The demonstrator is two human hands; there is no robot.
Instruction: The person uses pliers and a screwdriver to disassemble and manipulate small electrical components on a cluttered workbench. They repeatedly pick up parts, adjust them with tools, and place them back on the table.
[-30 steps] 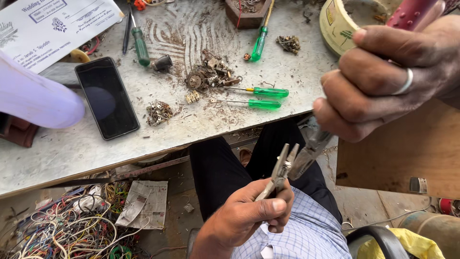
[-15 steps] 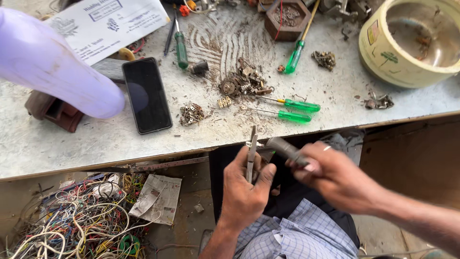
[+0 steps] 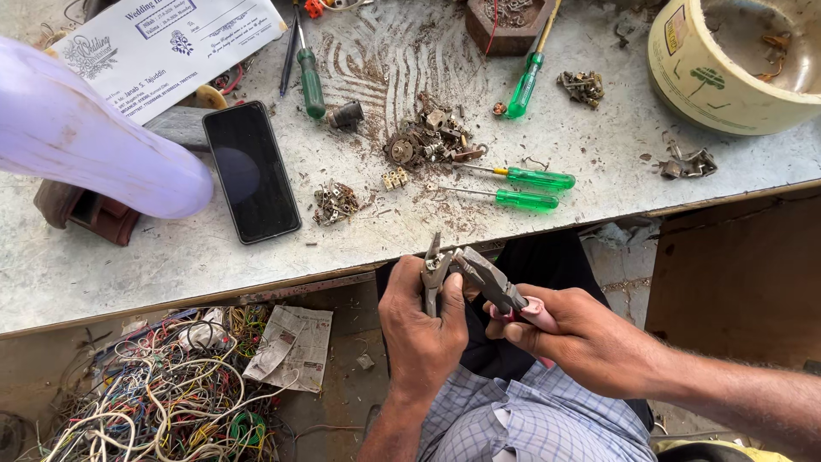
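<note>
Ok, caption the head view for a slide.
Left hand holds a metal part while right hand works pliers on it.

Black smartphone (image 3: 251, 172) lay face-up on grey worktop (image 3: 128, 265), two green-handled screwdrivers (image 3: 530, 189) near front edge; tangled coloured wires (image 3: 162, 393) heaped on floor below.

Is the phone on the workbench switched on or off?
Off or asleep: the phone lies flat, face up, and its screen is plain black, showing only a dim reflection.
</note>
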